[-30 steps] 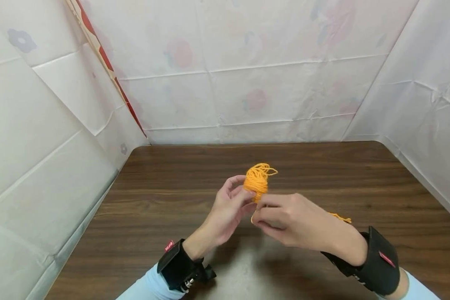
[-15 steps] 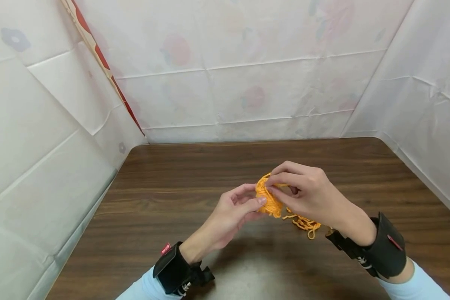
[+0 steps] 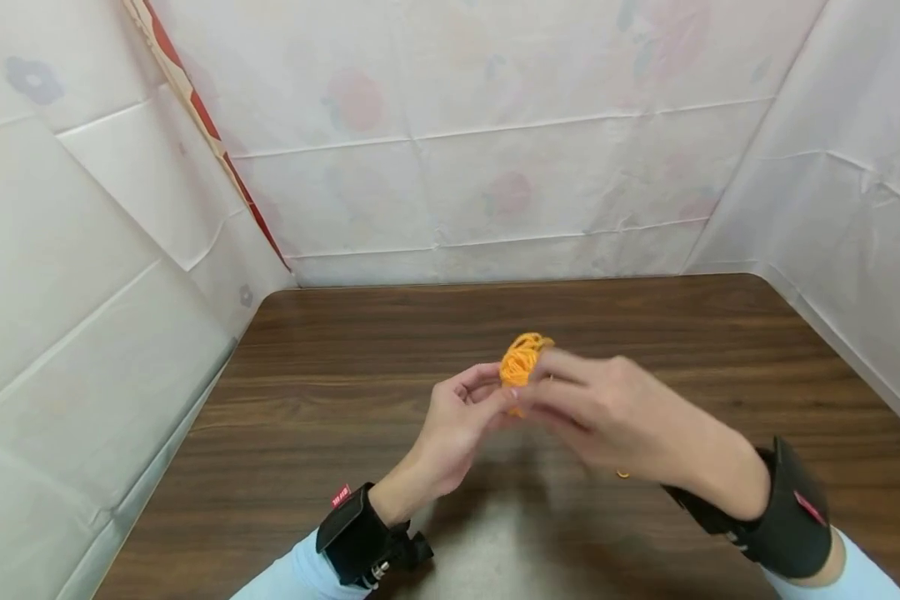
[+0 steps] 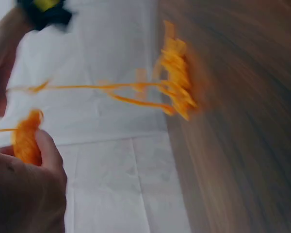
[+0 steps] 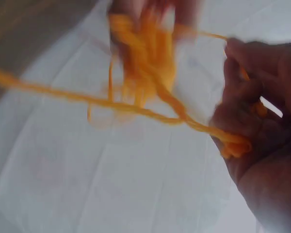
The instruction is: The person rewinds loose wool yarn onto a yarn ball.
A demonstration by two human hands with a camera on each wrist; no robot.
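Note:
A small ball of orange yarn [image 3: 521, 360] is held above the brown table [image 3: 330, 392], pinched between the thumb and fingers of my left hand [image 3: 487, 398]. My right hand [image 3: 551, 396] is blurred with motion just right of the ball and pinches a strand of the yarn [image 5: 136, 108]. In the left wrist view the strand runs from the ball [image 4: 26, 138] to a loose heap of yarn [image 4: 177, 85] on the table. The right wrist view shows the strand passing through my curled right fingers [image 5: 242, 111].
White flowered sheets [image 3: 495, 167] wall the table at the back, left and right. Only a small loop of the loose yarn [image 3: 624, 473] shows under my right forearm in the head view. Black camera cuffs [image 3: 356, 533] sit on both wrists.
My right hand circled the ball with the strand: below it a second ago, over its top right half a second ago, now at its near right side. The left hand kept hold.

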